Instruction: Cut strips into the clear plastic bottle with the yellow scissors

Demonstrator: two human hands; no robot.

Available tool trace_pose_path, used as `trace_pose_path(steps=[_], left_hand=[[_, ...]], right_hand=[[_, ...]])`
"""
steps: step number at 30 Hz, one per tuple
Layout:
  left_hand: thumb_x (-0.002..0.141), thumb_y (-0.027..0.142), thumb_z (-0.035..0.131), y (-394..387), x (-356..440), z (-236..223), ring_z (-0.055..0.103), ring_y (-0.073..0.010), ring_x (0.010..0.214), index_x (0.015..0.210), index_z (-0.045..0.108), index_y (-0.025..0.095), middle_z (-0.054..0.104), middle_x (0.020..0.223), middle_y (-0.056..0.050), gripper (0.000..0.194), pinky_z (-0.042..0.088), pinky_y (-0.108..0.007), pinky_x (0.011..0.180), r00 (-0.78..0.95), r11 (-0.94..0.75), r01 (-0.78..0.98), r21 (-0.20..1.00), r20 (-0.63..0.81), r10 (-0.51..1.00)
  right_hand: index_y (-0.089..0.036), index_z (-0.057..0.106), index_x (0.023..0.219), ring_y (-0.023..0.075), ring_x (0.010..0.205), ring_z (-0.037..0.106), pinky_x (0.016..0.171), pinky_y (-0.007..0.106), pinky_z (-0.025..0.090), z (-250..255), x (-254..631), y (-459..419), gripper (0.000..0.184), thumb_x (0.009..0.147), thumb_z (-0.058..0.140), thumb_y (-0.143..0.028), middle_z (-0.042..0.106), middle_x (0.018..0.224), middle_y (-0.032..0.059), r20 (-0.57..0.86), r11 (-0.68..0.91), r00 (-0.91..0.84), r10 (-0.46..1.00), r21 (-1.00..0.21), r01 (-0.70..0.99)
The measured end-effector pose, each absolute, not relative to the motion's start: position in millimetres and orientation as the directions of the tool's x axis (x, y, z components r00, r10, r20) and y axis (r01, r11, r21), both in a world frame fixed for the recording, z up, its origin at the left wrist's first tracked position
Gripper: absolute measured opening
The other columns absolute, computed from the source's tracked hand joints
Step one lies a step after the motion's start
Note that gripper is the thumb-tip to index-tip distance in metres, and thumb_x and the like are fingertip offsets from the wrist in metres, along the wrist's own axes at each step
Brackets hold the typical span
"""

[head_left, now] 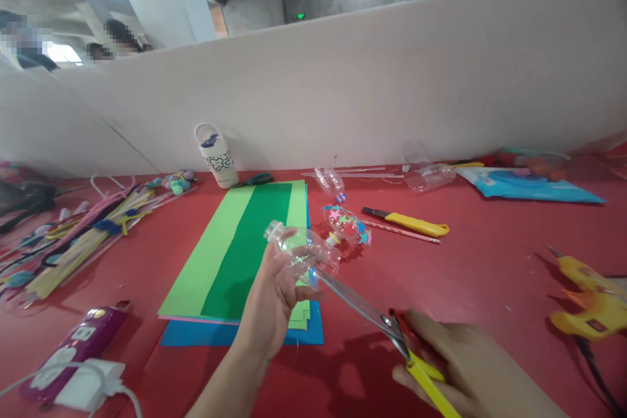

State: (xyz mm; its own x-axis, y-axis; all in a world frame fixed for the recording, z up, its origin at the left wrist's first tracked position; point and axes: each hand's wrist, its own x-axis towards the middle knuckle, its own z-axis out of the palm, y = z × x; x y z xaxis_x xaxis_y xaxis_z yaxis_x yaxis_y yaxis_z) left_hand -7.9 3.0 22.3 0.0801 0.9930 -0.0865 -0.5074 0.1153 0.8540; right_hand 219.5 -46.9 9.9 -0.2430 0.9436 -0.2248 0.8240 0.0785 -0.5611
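My left hand (270, 297) is closed around a small clear plastic bottle (300, 250), held on its side above the red table (480, 274). My right hand (465, 369) grips scissors (386, 326) with red and yellow handles. Their blades reach up and left into the cut end of the bottle. Under the bottle lies a stack of green and blue paper sheets (240, 255).
A bottle decorated with coloured stars (349, 225), a yellow utility knife (411, 222), a pencil, two more clear bottles (329, 181) and a blue bag (519, 184) lie behind. A yellow glue gun (590, 300) sits right. Pipe cleaners (83, 228), a power strip (83, 339) and a white holder (218, 157) are left.
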Motion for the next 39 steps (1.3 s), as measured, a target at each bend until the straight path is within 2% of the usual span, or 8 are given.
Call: trace_pose_path(steps=[9,14,20,28,33,39], left_hand=[[0.087,0.042,0.056,3.2,-7.5,24.0,0.066,-0.0281,0.104,0.141,0.039,0.022,0.068,0.112,-0.012,0.060,0.060,-0.028,0.059,0.072,0.113,-0.511,0.852,-0.089,0.993],[0.087,0.042,0.056,4.1,-7.5,23.7,0.066,-0.0273,0.104,0.139,0.041,0.022,0.067,0.112,-0.012,0.058,0.061,-0.028,0.061,0.073,0.113,-0.509,0.853,-0.088,0.993],[0.088,0.040,0.055,4.1,-7.7,21.7,0.065,-0.0288,0.109,0.138,0.042,0.022,0.067,0.113,-0.012,0.055,0.063,-0.035,0.068,0.070,0.114,-0.510,0.853,-0.091,0.993],[0.088,0.040,0.054,4.9,-8.3,21.1,0.065,-0.0283,0.109,0.137,0.042,0.023,0.067,0.114,-0.011,0.053,0.063,-0.036,0.071,0.085,0.113,-0.518,0.848,-0.081,0.993],[0.087,0.039,0.056,4.5,-8.5,21.2,0.065,-0.0290,0.109,0.137,0.042,0.022,0.067,0.115,-0.012,0.054,0.062,-0.037,0.072,0.071,0.109,-0.524,0.845,-0.084,0.994],[0.085,0.041,0.059,2.6,-4.6,19.0,0.062,-0.0307,0.113,0.136,0.043,0.022,0.066,0.116,-0.012,0.056,0.063,-0.037,0.072,0.073,0.089,-0.511,0.855,-0.060,0.996]], right_hand=[[-0.026,0.049,0.073,0.0222,0.054,0.057,0.052,0.029,0.036,11.3,221.5,-45.5,0.024,0.078,0.051,-0.049,0.067,0.066,0.0043,-0.255,0.068,-0.249,0.934,-0.558,0.827],[-0.025,0.050,0.072,0.0209,0.054,0.058,0.051,0.028,0.039,7.1,223.3,-47.0,0.023,0.079,0.053,-0.047,0.068,0.065,0.0027,-0.220,0.089,-0.258,0.941,-0.573,0.815],[-0.025,0.051,0.067,0.0177,0.047,0.055,0.045,0.023,0.036,10.4,221.9,-46.7,0.024,0.075,0.058,-0.046,0.064,0.056,-0.0002,-0.132,0.138,-0.255,0.958,-0.568,0.811],[-0.026,0.048,0.069,0.0220,0.054,0.057,0.052,0.028,0.037,5.8,223.2,-44.7,0.027,0.073,0.052,-0.053,0.066,0.063,0.0033,-0.259,0.040,-0.215,0.941,-0.549,0.835],[-0.026,0.045,0.071,0.0221,0.054,0.056,0.052,0.027,0.033,12.1,216.7,-42.4,0.029,0.067,0.052,-0.054,0.065,0.064,0.0042,-0.336,-0.020,-0.177,0.925,-0.508,0.861],[-0.026,0.051,0.076,0.0229,0.053,0.058,0.051,0.027,0.033,7.2,216.7,-45.0,0.027,0.068,0.055,-0.051,0.067,0.063,0.0043,-0.288,0.006,-0.186,0.939,-0.529,0.849]])
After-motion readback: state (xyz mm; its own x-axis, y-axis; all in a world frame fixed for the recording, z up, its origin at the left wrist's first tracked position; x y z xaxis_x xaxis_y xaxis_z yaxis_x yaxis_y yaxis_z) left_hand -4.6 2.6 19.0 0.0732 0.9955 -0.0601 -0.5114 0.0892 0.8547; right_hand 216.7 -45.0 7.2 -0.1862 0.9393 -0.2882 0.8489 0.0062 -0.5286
